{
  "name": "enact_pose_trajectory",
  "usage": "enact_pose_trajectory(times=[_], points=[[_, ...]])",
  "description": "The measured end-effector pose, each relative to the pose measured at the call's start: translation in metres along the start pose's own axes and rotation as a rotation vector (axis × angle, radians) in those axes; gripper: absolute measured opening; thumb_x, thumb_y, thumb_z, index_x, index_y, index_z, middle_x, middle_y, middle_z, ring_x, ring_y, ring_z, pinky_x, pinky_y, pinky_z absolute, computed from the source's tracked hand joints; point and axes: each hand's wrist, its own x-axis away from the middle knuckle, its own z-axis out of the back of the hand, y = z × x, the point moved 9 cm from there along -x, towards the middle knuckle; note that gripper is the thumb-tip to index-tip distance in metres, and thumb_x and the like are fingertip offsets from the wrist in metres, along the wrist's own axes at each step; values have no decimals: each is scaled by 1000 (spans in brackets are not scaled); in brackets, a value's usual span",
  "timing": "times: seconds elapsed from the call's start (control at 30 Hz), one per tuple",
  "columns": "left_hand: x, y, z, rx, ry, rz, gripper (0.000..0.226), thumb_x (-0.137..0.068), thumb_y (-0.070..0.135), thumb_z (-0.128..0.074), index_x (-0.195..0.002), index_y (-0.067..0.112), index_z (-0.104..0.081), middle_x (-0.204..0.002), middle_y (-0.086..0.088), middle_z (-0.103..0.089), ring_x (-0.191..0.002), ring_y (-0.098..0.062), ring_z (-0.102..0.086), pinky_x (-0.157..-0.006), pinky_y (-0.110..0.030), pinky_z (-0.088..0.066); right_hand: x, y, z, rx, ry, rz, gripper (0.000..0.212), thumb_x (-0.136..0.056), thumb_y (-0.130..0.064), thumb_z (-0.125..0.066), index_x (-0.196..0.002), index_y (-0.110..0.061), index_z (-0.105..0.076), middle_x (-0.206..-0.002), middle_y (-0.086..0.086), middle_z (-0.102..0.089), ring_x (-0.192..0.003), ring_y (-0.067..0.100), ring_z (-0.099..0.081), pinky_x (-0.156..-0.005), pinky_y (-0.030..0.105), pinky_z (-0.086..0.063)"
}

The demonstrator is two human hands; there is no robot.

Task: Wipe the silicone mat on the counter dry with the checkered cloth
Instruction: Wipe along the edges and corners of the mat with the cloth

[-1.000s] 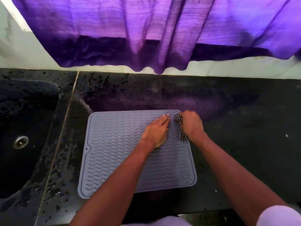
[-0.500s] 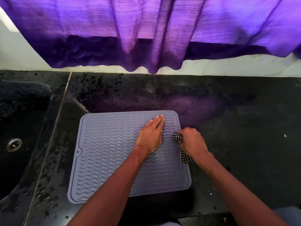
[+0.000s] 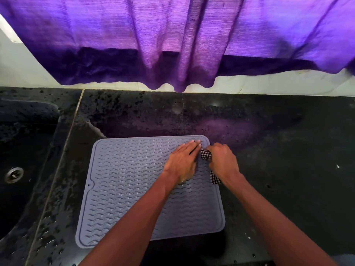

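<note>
A grey silicone mat (image 3: 126, 189) with wavy ridges lies flat on the dark counter. My left hand (image 3: 182, 162) rests flat on its upper right part, fingers straight and pointing toward the far right corner. My right hand (image 3: 223, 162) grips a bunched black-and-white checkered cloth (image 3: 206, 154) and presses it on the mat's right edge near that corner. A second bit of the cloth shows under my right wrist. Most of the cloth is hidden inside the fist.
A dark sink (image 3: 21, 150) with a metal drain (image 3: 13, 175) sits to the left of the mat. The black counter (image 3: 288, 169) is speckled with water drops on the left. A purple curtain (image 3: 172, 45) hangs over the back wall.
My right hand slid the cloth toward me along the mat's right edge, then back up toward the far right corner. My left hand stayed flat on the mat.
</note>
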Motion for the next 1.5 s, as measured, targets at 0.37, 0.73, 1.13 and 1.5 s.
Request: enact_pose_trajectory(times=[0.37,0.73,1.13,1.5], points=[[-1,-3,-4,62,-4,45,69,-96,21,-47,-160,15,-21,-169,-1,-15,-155,-20,-15,-127,-37,-13,43,-1,-19,15,-111,-137,25,-86,-14,-61,-110,-10,-60,-112,10,-56,-108,26,-51,-83,35,-49],[-1,-3,-5,44,22,42,70,-95,21,-48,-160,17,-22,-168,-3,-17,-155,-20,-16,-128,-38,-11,96,8,-32,-86,-243,-114,22,-78,-10,-59,-98,-17,-67,-100,4,-62,-97,26,-61,-75,32,-49],[1,0,-12,8,50,21,68,-85,26,-34,-152,24,-44,-163,-10,-31,-151,-28,-29,-124,-46,-23,45,8,-16,-97,-71,71,35,-70,-2,-60,-94,-24,-71,-92,2,-66,-90,29,-58,-72,43,-54],[3,-2,-12,-43,70,24,68,-94,25,-50,-159,29,-28,-168,-4,-17,-155,-21,-17,-127,-42,-11,110,25,-36,2,-144,18,55,-66,1,-63,-113,-26,-69,-92,-1,-61,-94,26,-52,-68,39,-52]])
